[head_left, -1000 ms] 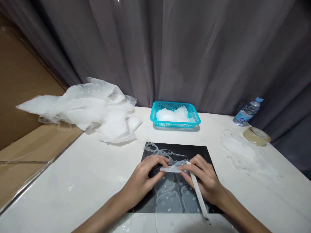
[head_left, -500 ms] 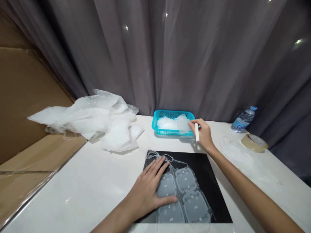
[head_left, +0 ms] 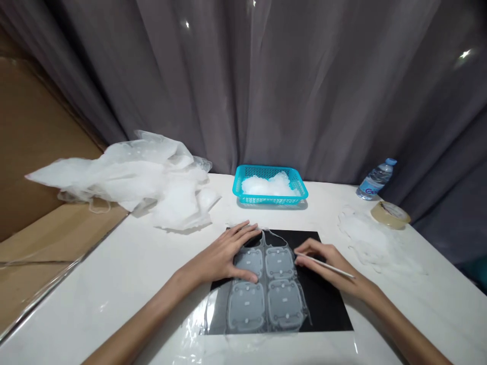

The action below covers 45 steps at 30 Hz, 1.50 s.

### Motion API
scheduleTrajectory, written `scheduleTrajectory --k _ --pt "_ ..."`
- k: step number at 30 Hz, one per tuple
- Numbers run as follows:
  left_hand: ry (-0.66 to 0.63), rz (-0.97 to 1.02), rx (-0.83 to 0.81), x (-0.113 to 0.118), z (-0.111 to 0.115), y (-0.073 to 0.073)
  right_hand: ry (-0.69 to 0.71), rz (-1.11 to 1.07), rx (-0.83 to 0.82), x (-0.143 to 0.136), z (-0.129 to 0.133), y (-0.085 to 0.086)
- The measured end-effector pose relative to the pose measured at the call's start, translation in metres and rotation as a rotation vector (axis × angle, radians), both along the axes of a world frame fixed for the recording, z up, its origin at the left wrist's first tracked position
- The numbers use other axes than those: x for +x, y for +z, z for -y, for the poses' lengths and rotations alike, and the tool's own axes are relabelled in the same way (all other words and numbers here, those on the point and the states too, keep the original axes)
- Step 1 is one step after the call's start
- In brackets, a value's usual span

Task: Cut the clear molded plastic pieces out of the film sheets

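My left hand [head_left: 224, 256] lies with fingers spread over the upper left of a translucent moulded plastic sheet [head_left: 283, 300]. Rounded square panels with small dots make up the sheet, and thin stringy edges trail from its top. Under it is a black mat [head_left: 329, 310]. At the sheet's upper right edge, my right hand [head_left: 323, 258] pinches a slim white stick-like tool [head_left: 337, 270]. The tool's tip is hidden at the fingers, so I cannot tell whether it touches the plastic.
A turquoise basket [head_left: 269, 199] with white translucent pieces stands behind the mat. Crumpled white plastic sheets [head_left: 152, 177] are piled at left, beside a cardboard box [head_left: 41, 223]. At right are a water bottle [head_left: 376, 181], a tape roll [head_left: 390, 215] and clear plastic scraps [head_left: 365, 235].
My right hand has come back from the basket to the sheet's right edge, still with the white tool. The piece it held is out of the fingers. The view has shifted slightly.
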<state>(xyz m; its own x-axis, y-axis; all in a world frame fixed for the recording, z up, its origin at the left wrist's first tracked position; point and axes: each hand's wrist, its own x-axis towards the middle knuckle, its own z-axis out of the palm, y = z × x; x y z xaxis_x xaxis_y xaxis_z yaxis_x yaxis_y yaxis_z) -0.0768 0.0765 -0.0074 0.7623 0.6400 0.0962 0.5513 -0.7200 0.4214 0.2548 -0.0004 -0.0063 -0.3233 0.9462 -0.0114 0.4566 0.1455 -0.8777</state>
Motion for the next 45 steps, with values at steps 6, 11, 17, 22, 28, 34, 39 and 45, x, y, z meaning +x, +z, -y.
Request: scheduleTrajectory --k 6,11,17,22,28,34,39,45 --pt "0.131 0.106 0.233 0.021 0.032 0.001 0.135 -0.017 0.010 -0.009 0.015 0.005" --pt "0.012 0.128 0.118 0.056 0.060 -0.009 0.219 -0.021 0.048 -0.009 0.017 0.005" --pt "0.064 0.099 -0.022 0.057 0.064 -0.015 0.279 0.001 0.099 -0.008 0.018 0.003" --pt "0.071 0.106 -0.041 0.055 0.062 -0.018 0.258 0.012 0.120 -0.011 0.016 -0.002" --pt "0.080 0.113 -0.041 0.055 0.063 -0.021 0.249 0.043 0.140 -0.012 0.016 -0.006" --pt "0.090 0.096 -0.059 0.055 0.063 -0.023 0.263 0.096 0.202 -0.017 0.018 -0.005" --pt "0.093 0.109 -0.089 0.056 0.064 -0.021 0.302 0.191 0.316 -0.019 0.023 0.002" --pt "0.107 0.104 -0.135 0.056 0.065 -0.018 0.338 0.280 0.519 -0.013 0.022 -0.012"
